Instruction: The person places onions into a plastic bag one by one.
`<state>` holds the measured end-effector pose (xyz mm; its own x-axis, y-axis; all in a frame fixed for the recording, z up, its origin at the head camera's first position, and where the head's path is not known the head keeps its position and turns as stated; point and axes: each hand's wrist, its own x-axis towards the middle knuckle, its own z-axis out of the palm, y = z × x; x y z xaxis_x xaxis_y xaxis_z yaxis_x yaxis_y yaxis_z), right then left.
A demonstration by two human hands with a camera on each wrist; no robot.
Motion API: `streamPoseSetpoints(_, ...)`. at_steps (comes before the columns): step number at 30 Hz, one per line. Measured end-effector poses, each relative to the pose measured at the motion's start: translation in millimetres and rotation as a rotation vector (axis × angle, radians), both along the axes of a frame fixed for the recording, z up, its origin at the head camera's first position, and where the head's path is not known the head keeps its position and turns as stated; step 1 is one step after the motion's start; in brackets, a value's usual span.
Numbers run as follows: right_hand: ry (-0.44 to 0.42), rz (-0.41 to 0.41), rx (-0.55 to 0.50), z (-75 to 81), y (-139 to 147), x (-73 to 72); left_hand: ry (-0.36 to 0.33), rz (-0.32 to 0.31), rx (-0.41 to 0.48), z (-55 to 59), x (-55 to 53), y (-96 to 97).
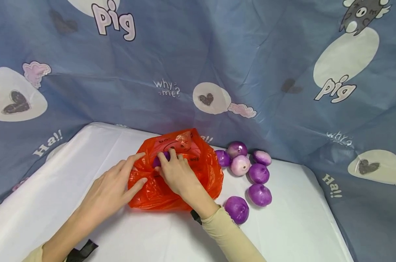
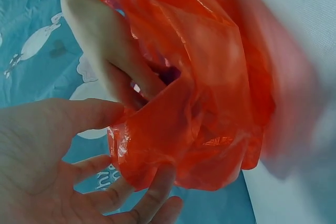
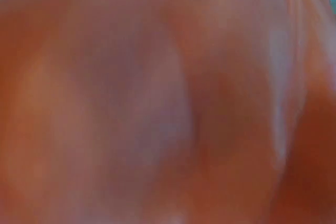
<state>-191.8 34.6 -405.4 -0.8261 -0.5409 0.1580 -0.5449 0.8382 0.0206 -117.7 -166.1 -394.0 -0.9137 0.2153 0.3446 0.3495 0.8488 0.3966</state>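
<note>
The bag (image 1: 209,182) is thin, crinkled plastic, glossy along its folds. The onions (image 1: 260,195) have smooth, shiny skins with bright highlights. The tablecloth (image 1: 293,218) looks like matt cloth, finely textured up close. The curtain (image 1: 276,54) is creased fabric with a faint sheen; the sleeve (image 1: 232,234) is soft, matt cloth.

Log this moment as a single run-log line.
left hand: touching red bag | right hand: gripping purple onion at bag's opening | loose onions: right of bag, on white table
</note>
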Motion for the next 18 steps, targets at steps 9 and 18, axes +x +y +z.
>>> streamPoseSetpoints(9,-0.007,0.000,-0.014,-13.7,-12.9,-4.4,-0.018,0.005,-0.008,0.0,1.7,-0.2)
streamPoseSetpoints(18,0.036,-0.030,0.038,-27.1,-14.9,-10.3,-0.005,0.000,0.003,0.0,2.2,0.4)
